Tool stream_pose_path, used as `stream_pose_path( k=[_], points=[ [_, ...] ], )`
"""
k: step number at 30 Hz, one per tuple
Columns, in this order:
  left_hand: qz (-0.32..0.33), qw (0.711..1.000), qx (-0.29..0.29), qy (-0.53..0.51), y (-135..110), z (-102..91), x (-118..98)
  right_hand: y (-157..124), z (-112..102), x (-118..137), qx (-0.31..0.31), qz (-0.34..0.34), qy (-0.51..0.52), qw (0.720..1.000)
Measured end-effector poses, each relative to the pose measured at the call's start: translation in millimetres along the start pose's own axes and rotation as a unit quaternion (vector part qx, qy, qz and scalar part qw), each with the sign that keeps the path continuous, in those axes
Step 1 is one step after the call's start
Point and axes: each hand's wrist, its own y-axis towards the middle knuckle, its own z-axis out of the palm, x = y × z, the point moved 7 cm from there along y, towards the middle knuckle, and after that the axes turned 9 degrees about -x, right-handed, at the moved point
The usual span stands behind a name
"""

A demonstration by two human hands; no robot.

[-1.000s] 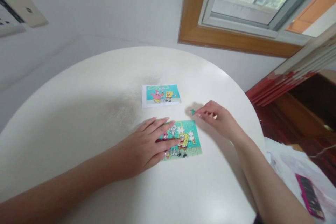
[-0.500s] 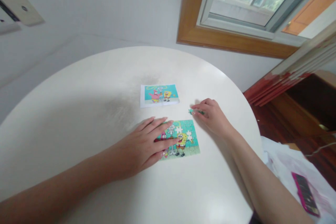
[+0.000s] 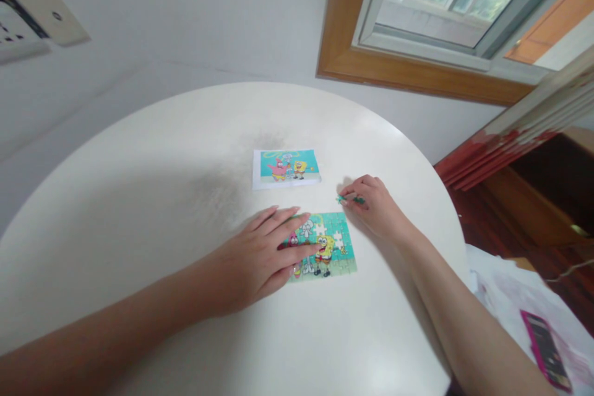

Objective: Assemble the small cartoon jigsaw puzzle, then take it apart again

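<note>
A small cartoon jigsaw puzzle (image 3: pixel 331 247) lies on the round white table (image 3: pixel 162 154), with a few white gaps in its upper part. My left hand (image 3: pixel 260 257) rests flat on the puzzle's left side, fingers stretched out. My right hand (image 3: pixel 374 204) sits just beyond the puzzle's upper right corner, its fingers curled over small green puzzle pieces (image 3: pixel 346 199) on the table. A reference picture card (image 3: pixel 285 168) with the same cartoon lies farther back.
The table's right edge curves close to my right arm. Beyond it lie a pink phone (image 3: pixel 545 349) on white paper and a dark wooden floor. A wood-framed window (image 3: pixel 417 12) is at the back right, and a wall fixture (image 3: pixel 28 18) at upper left.
My right hand drew back slightly and curled down over the green pieces it was pinching. My left hand stayed flat on the puzzle.
</note>
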Motion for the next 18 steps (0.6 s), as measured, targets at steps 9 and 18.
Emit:
stream_pose_path(
  k=[9, 18],
  points=[
    [0.003, 1.000, -0.008, -0.002, 1, -0.1, -4, 0, -1, 0, 0.001, -0.009, 0.008, 1.000],
    [-0.001, 0.999, -0.025, -0.039, 3, 1.8, -7, -3, -5, -1, -0.005, -0.019, -0.043, 0.999]
  ],
)
